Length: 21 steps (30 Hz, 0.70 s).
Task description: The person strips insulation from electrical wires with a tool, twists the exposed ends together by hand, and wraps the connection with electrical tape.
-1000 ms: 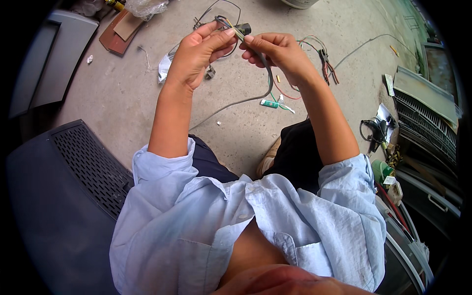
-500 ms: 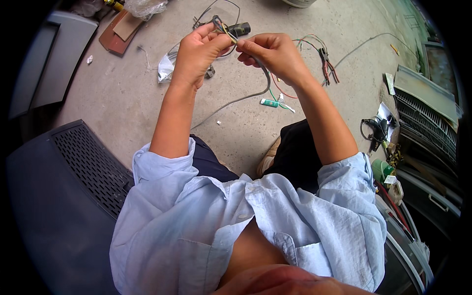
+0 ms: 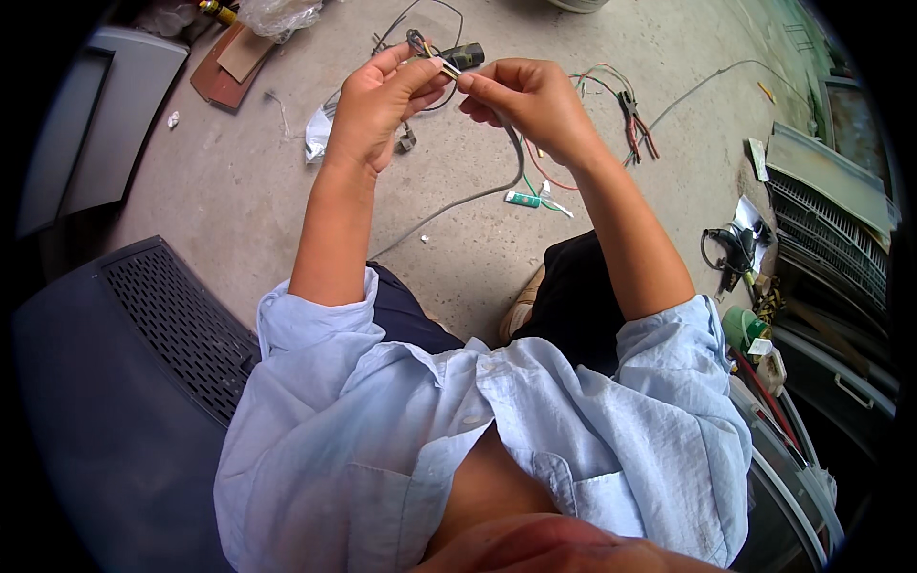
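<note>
Between my two hands runs a grey cable (image 3: 519,158) with thin wires (image 3: 445,66), some yellow and dark, showing at its end. My left hand (image 3: 374,110) pinches these wires between thumb and fingers, and a dark loop of wire stands above its fingertips. Close beside it, my right hand (image 3: 537,100) is closed in a pinch on the cable where the wires come out. From there the cable hangs, curves across the floor and passes toward my left knee. Just behind the fingertips lies a dark cylindrical object (image 3: 466,56), partly covered.
Red-handled pliers (image 3: 632,122) lie on the concrete floor with red and green wires. Nearer are a green-and-white tube (image 3: 522,200) and a dark plug (image 3: 407,140). A dark perforated panel (image 3: 177,315) stands at my left; stacked racks (image 3: 826,215) fill the right.
My left thumb has slid along the wires toward my right fingertips and now lies straighter. Both hands have shifted up slightly, and the plug below my left hand shows more fully.
</note>
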Available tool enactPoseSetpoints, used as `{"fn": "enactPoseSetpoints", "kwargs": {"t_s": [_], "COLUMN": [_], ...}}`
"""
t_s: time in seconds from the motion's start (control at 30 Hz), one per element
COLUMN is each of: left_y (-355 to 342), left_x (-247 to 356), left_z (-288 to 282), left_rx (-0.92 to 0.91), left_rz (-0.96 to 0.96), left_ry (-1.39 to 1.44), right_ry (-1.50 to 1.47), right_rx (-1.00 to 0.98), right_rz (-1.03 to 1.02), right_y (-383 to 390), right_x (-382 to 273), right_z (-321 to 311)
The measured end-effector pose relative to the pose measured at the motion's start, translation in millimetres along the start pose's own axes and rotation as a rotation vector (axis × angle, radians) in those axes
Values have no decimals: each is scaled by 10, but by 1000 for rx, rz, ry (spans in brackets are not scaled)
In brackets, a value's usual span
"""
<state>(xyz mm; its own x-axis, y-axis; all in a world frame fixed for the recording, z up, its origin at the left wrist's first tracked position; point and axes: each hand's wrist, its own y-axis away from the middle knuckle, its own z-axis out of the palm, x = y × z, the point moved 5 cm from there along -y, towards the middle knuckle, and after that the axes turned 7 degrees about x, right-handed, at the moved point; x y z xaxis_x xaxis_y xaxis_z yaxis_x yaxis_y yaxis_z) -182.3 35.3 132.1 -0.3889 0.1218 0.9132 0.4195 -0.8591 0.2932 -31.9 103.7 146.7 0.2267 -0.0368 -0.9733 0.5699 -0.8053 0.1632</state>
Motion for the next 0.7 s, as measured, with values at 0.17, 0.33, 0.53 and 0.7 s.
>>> {"fn": "enactPoseSetpoints", "kwargs": {"t_s": [0.17, 0.33, 0.53, 0.7], "left_y": [-25, -76, -85, -96], "left_x": [14, -56, -135, -192], "left_z": [-37, -46, -36, -35], "left_rx": [-23, -65, -83, -20], "left_rz": [-34, -54, -142, -148], "left_ry": [54, 126, 243, 256], "right_ry": [-312, -289, -149, 277], "right_rx": [-100, -200, -108, 87], "right_rz": [203, 257, 116, -209], "right_y": [34, 62, 1, 23], "right_x": [-15, -22, 4, -74], "right_z": [-6, 24, 3, 10]}}
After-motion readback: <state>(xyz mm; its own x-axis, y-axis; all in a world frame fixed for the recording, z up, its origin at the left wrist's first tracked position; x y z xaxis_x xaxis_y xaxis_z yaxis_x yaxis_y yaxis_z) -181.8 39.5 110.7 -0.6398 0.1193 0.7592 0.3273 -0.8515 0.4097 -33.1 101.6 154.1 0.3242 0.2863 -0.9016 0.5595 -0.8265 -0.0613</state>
